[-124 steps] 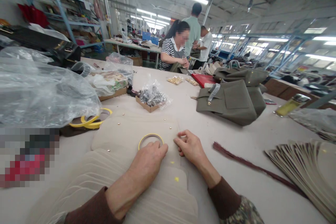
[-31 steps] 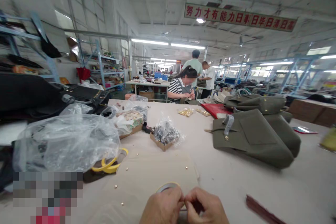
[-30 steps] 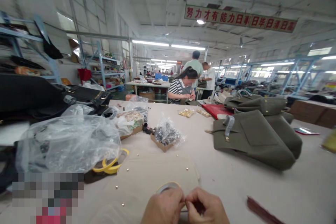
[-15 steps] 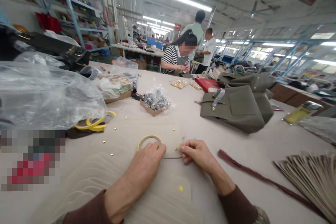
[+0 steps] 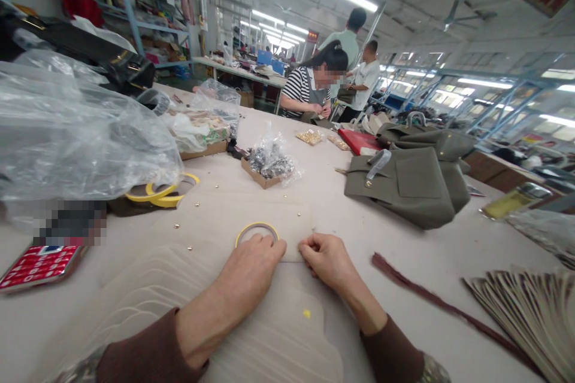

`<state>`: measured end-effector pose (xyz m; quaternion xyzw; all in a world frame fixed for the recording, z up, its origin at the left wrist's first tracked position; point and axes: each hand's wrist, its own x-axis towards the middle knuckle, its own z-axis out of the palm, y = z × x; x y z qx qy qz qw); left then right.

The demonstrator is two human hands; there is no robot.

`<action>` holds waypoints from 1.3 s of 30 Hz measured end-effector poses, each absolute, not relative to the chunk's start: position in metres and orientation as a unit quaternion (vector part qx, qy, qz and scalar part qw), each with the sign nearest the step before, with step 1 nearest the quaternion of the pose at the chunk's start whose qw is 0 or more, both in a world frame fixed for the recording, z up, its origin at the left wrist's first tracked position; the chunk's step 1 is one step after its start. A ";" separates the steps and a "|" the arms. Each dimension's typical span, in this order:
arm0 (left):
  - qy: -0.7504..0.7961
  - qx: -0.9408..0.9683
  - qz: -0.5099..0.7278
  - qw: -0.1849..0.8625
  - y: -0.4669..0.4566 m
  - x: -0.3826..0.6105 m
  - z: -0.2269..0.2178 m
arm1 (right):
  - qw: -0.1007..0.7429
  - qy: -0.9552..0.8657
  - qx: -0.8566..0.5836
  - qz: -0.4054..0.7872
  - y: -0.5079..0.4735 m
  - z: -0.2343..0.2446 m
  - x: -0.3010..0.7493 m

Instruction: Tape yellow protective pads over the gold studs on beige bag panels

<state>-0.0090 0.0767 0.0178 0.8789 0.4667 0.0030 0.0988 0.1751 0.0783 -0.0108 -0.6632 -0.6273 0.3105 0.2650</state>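
Note:
My left hand [image 5: 254,266] rests palm down on a thin yellow tape roll [image 5: 256,230], fingers curled over its near rim. The roll lies on a beige leather panel [image 5: 242,215] dotted with small gold studs. My right hand [image 5: 324,257] sits just right of it with fingers pinched together at the panel's near edge; what they pinch is too small to make out. Below both hands spreads a fanned stack of beige cut pieces [image 5: 269,341], one with a yellow dot.
Olive bags [image 5: 404,182] lie at right, a dark red strip [image 5: 431,305] and fanned grey pieces [image 5: 530,311] at near right. Clear plastic bags [image 5: 76,131], yellow tape rolls [image 5: 159,191], a hardware box [image 5: 267,164] and a red phone [image 5: 38,263] sit left. A person in stripes [image 5: 309,87] works at the far end.
The camera tipped down from the hall to the table. My hands, close together over the tape roll a second ago, have parted, the right one sliding along the panel's edge.

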 end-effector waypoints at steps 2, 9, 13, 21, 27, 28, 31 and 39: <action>0.462 0.882 0.011 0.095 0.077 -0.010 0.016 | 0.268 -0.625 -0.666 0.306 0.078 -0.013 0.174; 0.445 0.888 0.049 0.102 0.078 -0.014 0.014 | 0.372 -0.516 -0.638 0.434 0.075 -0.019 0.190; 0.437 0.887 0.083 0.125 0.078 -0.015 0.015 | 0.343 -0.617 -0.626 0.331 0.070 -0.017 0.193; 0.413 0.881 0.144 0.181 0.081 -0.020 0.014 | 0.270 -0.713 -0.614 0.205 0.076 -0.014 0.181; 0.407 0.862 0.224 0.202 0.083 -0.022 0.009 | 0.196 -0.730 -0.598 0.267 0.067 -0.003 0.185; 0.401 0.862 0.237 0.202 0.083 -0.022 0.008 | 0.185 -0.727 -0.594 0.291 0.066 -0.002 0.187; 0.381 0.862 0.263 0.207 0.082 -0.022 0.008 | 0.183 -0.714 -0.567 0.367 0.064 0.001 0.191; 0.373 0.867 0.254 0.213 0.078 -0.020 0.007 | 0.431 -0.759 -0.432 0.227 0.062 0.010 0.177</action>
